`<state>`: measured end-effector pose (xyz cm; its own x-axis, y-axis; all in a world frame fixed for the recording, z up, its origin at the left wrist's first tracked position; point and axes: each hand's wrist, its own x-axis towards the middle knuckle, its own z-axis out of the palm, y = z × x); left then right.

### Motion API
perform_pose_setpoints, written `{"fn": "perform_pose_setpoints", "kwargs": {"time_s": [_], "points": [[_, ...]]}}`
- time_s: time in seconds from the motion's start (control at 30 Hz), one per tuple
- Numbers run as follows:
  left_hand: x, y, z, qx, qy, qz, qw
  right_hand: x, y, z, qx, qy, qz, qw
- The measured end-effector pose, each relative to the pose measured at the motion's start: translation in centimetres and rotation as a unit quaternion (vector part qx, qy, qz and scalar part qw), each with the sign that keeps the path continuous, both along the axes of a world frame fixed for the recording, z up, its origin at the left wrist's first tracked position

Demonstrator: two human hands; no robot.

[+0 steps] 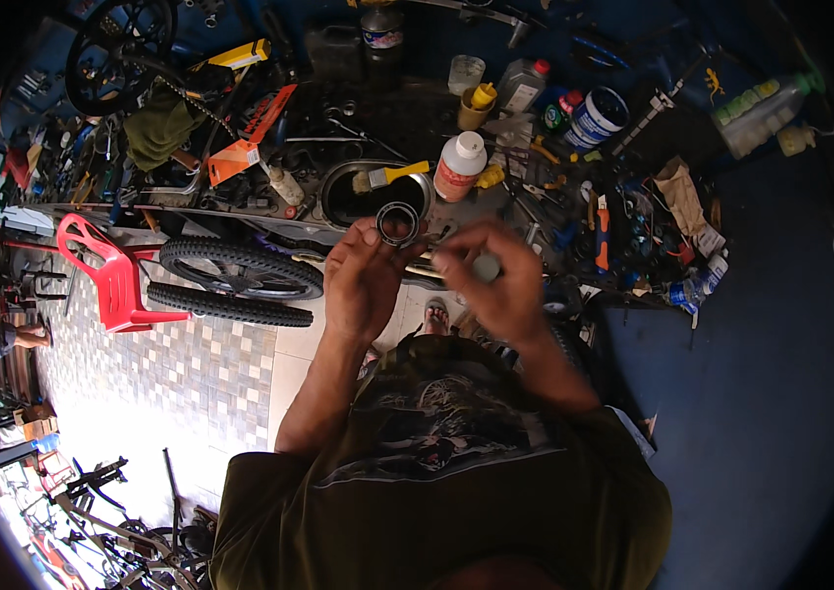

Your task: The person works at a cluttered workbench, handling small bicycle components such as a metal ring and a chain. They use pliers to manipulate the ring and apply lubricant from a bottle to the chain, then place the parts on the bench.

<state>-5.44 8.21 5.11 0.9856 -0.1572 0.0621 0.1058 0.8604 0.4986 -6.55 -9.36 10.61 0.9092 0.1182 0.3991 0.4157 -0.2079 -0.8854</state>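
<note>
Left hand (363,280): thumb + fingertips clamped on a thin, round, shiny metal ring (398,242). Ring's face is toward the cam.

Copy. Ring loc?

Held up at near edge of the cluttered dark workbench (230,209), approx in line w/ right end of the black oval pan (325,192). Can't tell height over it.

R side?

Right hand (507,275): just right of the left one, the two apart. Fingers bent, img blurry there. Small grey-green round disc (487,266) shows by the palm; can't tell what it is or if the fingers are clamped on it.

OK. What's around the pan?

Yellow-handled brush w/ pale bristles (397,173) lies across it, bristles left, handle right. Just right of pan: white plastic bottle w/ reddish label (456,179), upright, white cap on. Farther right, orange-and-blue-handled tool (603,236) on the bench. Far left of pan, flat orange cardboard piece (238,157).

Floor?

Left, nearer than bench: red plastic chair (117,285), tilted in view, + bike wheel w/ black knobby tyre (240,267) right next to it.
</note>
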Motion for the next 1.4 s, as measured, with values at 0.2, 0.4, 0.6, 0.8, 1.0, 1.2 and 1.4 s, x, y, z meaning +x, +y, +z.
{"fn": "perform_pose_setpoints", "kwargs": {"time_s": [0.2,0.4,0.6,0.8,1.0,1.2,1.4], "points": [[0.2,0.6,-0.7,0.07,-0.053,-0.024,0.996,2.3,-0.9,0.7,0.122,0.224,0.08,0.964],[0.4,0.9,-0.8,0.101,-0.057,-0.012,0.993,2.4,-0.5,-0.4,0.099,0.222,0.064,0.968],[0.6,1.6,-1.3,0.115,-0.056,-0.01,0.992,2.5,-0.1,-0.7,0.057,0.19,0.037,0.979],[1.0,2.1,-1.4,0.133,-0.073,-0.021,0.988,3.0,-0.3,-0.8,0.031,0.154,0.075,0.985],[1.2,2.2,-0.8,0.239,-0.06,-0.016,0.969,3.2,-0.1,-0.3,0.121,0.22,0.115,0.961],[1.5,2.7,0.3,0.331,-0.108,0.015,0.937,3.1,0.1,-1.2,0.03,0.139,0.074,0.987],[1.1,1.9,0.3,0.351,-0.065,0.038,0.933,2.5,-0.1,-0.6,-0.018,0.16,0.081,0.984]]}}
